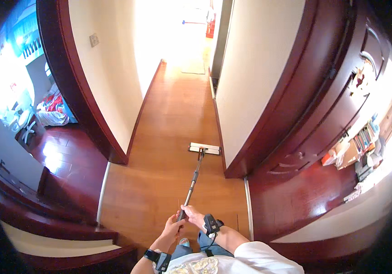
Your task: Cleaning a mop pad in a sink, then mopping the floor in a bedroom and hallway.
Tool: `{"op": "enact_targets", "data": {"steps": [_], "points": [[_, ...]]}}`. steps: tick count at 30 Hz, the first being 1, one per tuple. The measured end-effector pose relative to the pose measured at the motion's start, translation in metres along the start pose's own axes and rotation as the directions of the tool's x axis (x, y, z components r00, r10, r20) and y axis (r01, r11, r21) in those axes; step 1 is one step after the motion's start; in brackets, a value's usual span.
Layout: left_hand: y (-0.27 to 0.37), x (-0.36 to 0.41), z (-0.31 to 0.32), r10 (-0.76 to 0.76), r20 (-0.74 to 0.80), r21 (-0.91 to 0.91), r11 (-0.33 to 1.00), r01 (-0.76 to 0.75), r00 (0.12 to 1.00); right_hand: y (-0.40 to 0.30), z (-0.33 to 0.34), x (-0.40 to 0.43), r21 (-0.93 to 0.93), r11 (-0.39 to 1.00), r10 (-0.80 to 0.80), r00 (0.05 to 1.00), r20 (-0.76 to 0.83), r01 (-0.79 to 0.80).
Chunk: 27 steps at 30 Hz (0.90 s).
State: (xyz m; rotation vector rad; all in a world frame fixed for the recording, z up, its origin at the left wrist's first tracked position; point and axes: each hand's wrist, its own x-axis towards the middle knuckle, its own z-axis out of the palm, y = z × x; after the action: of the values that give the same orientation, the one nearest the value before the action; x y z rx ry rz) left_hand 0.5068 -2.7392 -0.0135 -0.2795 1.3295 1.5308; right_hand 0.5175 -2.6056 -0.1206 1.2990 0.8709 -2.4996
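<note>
A flat mop stretches forward from my body, its thin metal pole [194, 182] slanting up and to the right. Its wide white mop head [204, 148] lies on the wood floor [168, 130], with the right end close to the right wall's baseboard. Around the dark grip at the pole's near end, my left hand [173, 226] is closed. Just ahead of it, my right hand [192, 215] also holds the pole. The undersides of the fingers are partly hidden. Each wrist carries a strapped black device.
White walls with dark red baseboards flank the corridor. Left and right doorways open onto dark red floors, each with a metal threshold strip [103, 191]. An open dark red door [322, 120] stands at right. A pale mat [193, 65] lies at the bright far end.
</note>
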Motion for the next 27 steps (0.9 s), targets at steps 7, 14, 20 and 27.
{"op": "enact_targets", "data": {"steps": [7,14,20,27], "points": [[0.089,0.11,0.074,-0.056,0.053,-0.17,0.983,0.064,0.997,-0.143,-0.018,0.075,-0.145,0.988,-0.056,0.998,0.017,0.058],[0.18,0.243,0.164,-0.022,0.066,-0.239,0.97,0.038,0.998,-0.313,-0.053,0.136,-0.447,0.878,-0.142,0.985,0.094,0.17],[0.292,0.348,0.21,-0.037,-0.078,-0.073,0.997,0.031,0.996,-0.38,-0.104,0.158,-0.244,0.942,-0.244,0.97,-0.019,0.232],[0.393,0.503,0.316,0.033,-0.027,-0.157,0.987,-0.036,0.999,-0.328,-0.302,0.237,-0.56,0.76,-0.397,0.918,0.002,0.33]]}}
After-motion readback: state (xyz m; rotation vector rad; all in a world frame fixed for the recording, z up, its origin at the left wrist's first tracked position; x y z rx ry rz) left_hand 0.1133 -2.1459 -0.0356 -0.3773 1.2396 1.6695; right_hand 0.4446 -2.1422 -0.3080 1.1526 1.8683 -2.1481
